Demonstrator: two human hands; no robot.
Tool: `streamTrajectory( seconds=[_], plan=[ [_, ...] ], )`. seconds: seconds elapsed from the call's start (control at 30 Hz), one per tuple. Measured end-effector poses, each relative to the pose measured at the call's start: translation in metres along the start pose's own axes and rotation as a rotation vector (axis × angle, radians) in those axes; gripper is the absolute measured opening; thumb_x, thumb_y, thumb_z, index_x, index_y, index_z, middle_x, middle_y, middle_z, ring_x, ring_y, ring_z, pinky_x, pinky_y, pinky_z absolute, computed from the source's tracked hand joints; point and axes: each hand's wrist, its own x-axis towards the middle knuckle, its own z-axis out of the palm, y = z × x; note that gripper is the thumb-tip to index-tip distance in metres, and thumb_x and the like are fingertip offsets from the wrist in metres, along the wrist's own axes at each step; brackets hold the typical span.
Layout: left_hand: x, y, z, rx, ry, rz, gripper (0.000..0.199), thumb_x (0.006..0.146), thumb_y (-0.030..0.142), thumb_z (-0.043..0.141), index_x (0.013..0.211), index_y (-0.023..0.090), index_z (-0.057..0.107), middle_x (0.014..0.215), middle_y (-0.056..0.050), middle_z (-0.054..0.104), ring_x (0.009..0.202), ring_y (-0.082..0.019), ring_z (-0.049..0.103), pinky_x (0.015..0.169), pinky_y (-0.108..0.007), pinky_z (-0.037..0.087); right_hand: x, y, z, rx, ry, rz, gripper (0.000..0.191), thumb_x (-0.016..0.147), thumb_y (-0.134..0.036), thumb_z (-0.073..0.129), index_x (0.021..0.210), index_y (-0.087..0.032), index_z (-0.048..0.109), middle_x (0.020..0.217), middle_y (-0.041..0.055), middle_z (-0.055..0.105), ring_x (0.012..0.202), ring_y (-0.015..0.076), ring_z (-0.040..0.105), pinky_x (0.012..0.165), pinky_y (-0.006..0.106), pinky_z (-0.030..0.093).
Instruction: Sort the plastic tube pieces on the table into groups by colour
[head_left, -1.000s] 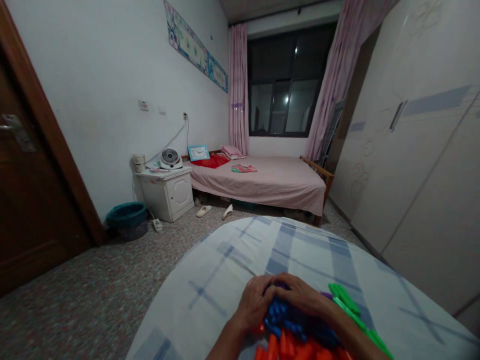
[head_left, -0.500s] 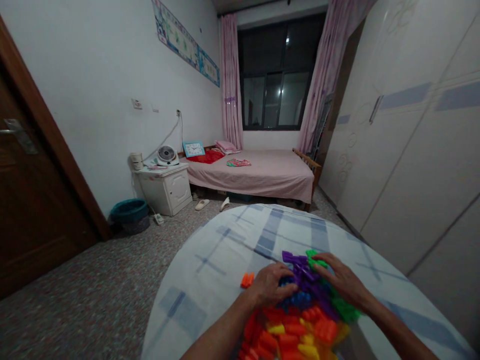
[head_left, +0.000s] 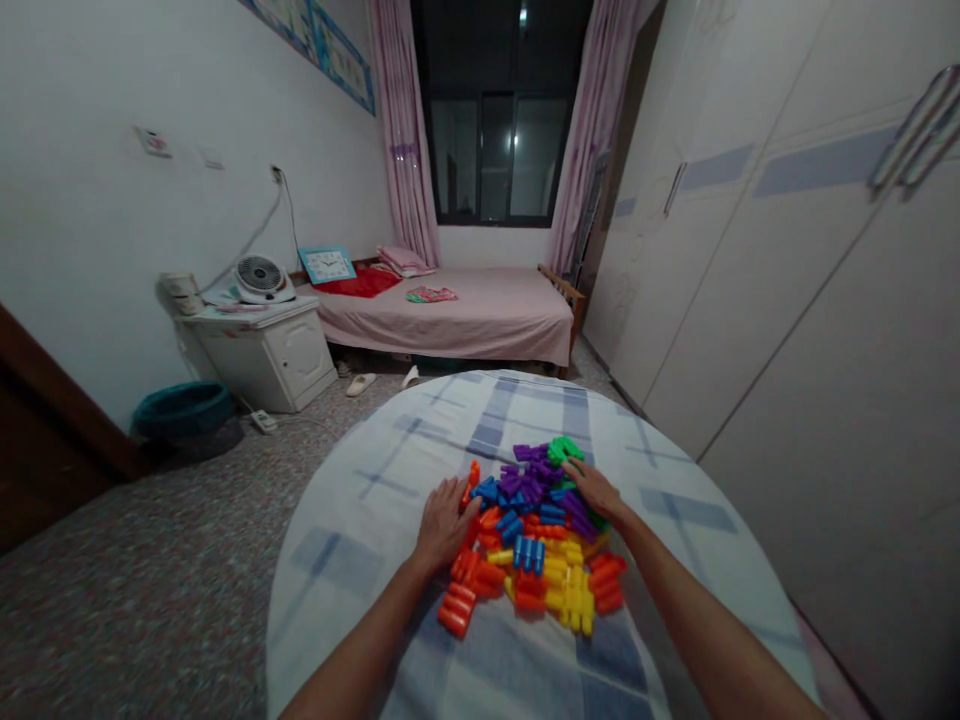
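A heap of plastic toy building pieces lies on the round table. Orange pieces (head_left: 477, 574), yellow pieces (head_left: 574, 590) and blue pieces (head_left: 529, 553) fill the near side. Purple pieces (head_left: 530, 482) and green pieces (head_left: 564, 449) sit at the far side. My left hand (head_left: 444, 522) rests at the heap's left edge, fingers extended, thumb apart and beside the orange pieces. On the other side, my right hand (head_left: 597, 490) is open, its fingertips against the green pieces. Part of the green and purple pieces is hidden beneath that hand.
A blue-and-white checked cloth (head_left: 345, 540) covers the table. Beyond it stands a bed (head_left: 480, 310), with a white bedside cabinet (head_left: 262, 355) and a teal-rimmed bin (head_left: 184, 410) to the left. A tall wardrobe (head_left: 720, 300) lines the right side.
The camera view has turned to the right and down, showing more of the heap. My left hand has moved from the blue pieces to the left edge; my right hand stays by the green ones.
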Motion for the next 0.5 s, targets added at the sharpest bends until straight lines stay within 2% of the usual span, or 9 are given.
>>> streamTrajectory(
  seconds=[0.07, 0.13, 0.2, 0.27, 0.4, 0.5],
  plan=[
    [0.004, 0.013, 0.006, -0.134, -0.01, 0.048, 0.054, 0.089, 0.047, 0.038, 0.134, 0.018, 0.042, 0.135, -0.011, 0.049, 0.127, -0.023, 0.043, 0.107, -0.041, 0.03, -0.005, -0.018, 0.005, 0.025, -0.008, -0.045, 0.058, 0.088, -0.055, 0.031, 0.128, -0.019, 0.051, 0.13, 0.0106, 0.054, 0.119, 0.0264, 0.049, 0.1, 0.043, 0.035],
    [0.009, 0.027, 0.008, -0.25, 0.011, 0.051, 0.058, 0.085, 0.05, 0.046, 0.133, 0.017, 0.043, 0.129, -0.011, 0.054, 0.12, -0.022, 0.049, 0.103, -0.039, 0.036, -0.011, -0.034, 0.007, 0.052, -0.005, -0.111, 0.053, 0.086, -0.054, 0.037, 0.122, -0.019, 0.056, 0.124, 0.0104, 0.058, 0.116, 0.0255, 0.051, 0.098, 0.04, 0.036],
    [0.013, 0.04, 0.008, -0.356, 0.054, 0.04, 0.059, 0.079, 0.046, 0.056, 0.129, 0.016, 0.046, 0.124, -0.012, 0.056, 0.116, -0.023, 0.052, 0.1, -0.038, 0.039, -0.02, -0.049, 0.007, 0.081, 0.005, -0.19, 0.049, 0.085, -0.051, 0.042, 0.117, -0.018, 0.059, 0.118, 0.0099, 0.061, 0.114, 0.024, 0.052, 0.097, 0.038, 0.037],
    [0.014, 0.049, 0.006, -0.449, 0.085, 0.069, 0.052, 0.076, 0.037, 0.06, 0.123, 0.014, 0.052, 0.119, -0.011, 0.058, 0.111, -0.022, 0.054, 0.098, -0.037, 0.041, -0.031, -0.064, 0.005, 0.114, 0.018, -0.267, 0.045, 0.085, -0.047, 0.045, 0.114, -0.017, 0.06, 0.115, 0.0093, 0.061, 0.112, 0.0225, 0.053, 0.097, 0.036, 0.038],
    [0.0, 0.063, 0.0, -0.473, 0.097, 0.234, 0.034, 0.076, 0.022, 0.057, 0.109, 0.014, 0.059, 0.108, -0.008, 0.062, 0.103, -0.019, 0.057, 0.094, -0.036, 0.044, -0.065, -0.087, 0.001, 0.199, 0.055, -0.427, 0.032, 0.085, -0.037, 0.045, 0.106, -0.018, 0.062, 0.109, 0.0057, 0.062, 0.105, 0.0184, 0.055, 0.094, 0.033, 0.04],
    [-0.024, 0.067, -0.007, -0.422, 0.083, 0.416, 0.03, 0.078, 0.019, 0.054, 0.107, 0.018, 0.061, 0.112, -0.007, 0.061, 0.108, -0.019, 0.054, 0.098, -0.037, 0.042, -0.1, -0.093, 0.0, 0.252, 0.116, -0.597, 0.026, 0.084, -0.032, 0.047, 0.101, -0.019, 0.062, 0.102, 0.0055, 0.062, 0.099, 0.0187, 0.056, 0.09, 0.035, 0.043]
  ],
)
